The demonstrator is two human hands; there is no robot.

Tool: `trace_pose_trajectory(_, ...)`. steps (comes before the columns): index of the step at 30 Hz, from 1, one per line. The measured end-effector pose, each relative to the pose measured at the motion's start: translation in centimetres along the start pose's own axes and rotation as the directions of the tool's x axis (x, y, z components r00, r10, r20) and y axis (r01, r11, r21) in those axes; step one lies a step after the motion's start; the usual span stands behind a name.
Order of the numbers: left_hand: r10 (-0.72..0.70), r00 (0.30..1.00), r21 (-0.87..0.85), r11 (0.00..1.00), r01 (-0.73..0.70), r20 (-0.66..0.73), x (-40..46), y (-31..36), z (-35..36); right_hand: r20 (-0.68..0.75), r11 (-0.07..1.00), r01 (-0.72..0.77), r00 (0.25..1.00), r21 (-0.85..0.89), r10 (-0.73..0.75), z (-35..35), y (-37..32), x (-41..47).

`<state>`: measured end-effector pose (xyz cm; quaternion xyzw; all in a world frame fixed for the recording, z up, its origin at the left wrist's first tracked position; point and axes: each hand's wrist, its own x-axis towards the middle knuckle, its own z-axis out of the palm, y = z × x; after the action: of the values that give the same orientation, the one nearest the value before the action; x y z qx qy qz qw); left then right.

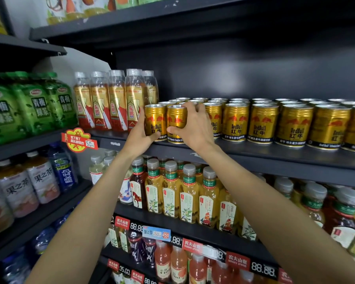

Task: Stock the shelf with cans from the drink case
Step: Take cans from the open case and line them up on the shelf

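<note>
Gold Red Bull cans stand in rows on a dark shelf [254,154] at chest height. My left hand [140,133] wraps the leftmost front can [155,119] from its left side. My right hand [193,125] grips the second can [175,119] beside it, fingers over its top and right side, thumb across the front. Both cans stand upright at the shelf's front edge, touching each other. A row of further cans [262,121] runs to the right. The drink case is out of view.
Gold-and-red bottles [115,99] stand directly left of the cans. Green tea packs [29,105] fill the left unit. Tea bottles [172,191] crowd the shelf below, under my forearms. A red price tag [78,140] hangs off the shelf edge.
</note>
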<state>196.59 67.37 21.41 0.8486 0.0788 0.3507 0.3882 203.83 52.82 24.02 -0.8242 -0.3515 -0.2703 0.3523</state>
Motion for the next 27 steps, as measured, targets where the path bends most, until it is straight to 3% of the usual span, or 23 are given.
trace_pose_trajectory(9, -0.01, 0.999, 0.131, 0.991, 0.004, 0.047, -0.5, 0.9, -0.4, -0.009, 0.997, -0.014, 1.0, -0.081, 0.013, 0.1, -0.3, -0.4)
trace_pose_trajectory(12, 0.075, 0.994, 0.184, 0.981, -0.06, -0.077, -1.3, 1.4, 0.0, -0.095, 0.997, 0.05, 0.994, -0.052, -0.055, -0.6, 0.1, -1.4)
trace_pose_trajectory(15, 0.066, 0.946, 0.184, 0.983, -0.008, -0.316, -3.9, 3.2, 1.0, -0.235, 0.978, 0.201, 0.954, 0.049, -0.184, -1.7, 0.5, -3.2)
trace_pose_trajectory(21, 0.245, 0.844, 0.005, 0.961, -0.277, -0.478, -10.7, 7.4, 4.2, -0.498, 0.929, 0.367, 0.814, 0.04, -0.3, -4.9, 2.6, -9.0)
trace_pose_trajectory(24, 0.314, 0.807, -0.078, 0.912, -0.402, -0.5, -14.3, 9.3, 7.3, -0.539, 0.921, 0.378, 0.797, 0.095, -0.271, -7.5, 4.8, -13.5)
trace_pose_trajectory(27, 0.361, 0.832, -0.158, 0.874, -0.459, -0.422, -18.0, 10.7, 11.3, -0.522, 0.926, 0.342, 0.825, 0.158, -0.215, -10.1, 8.4, -19.4)
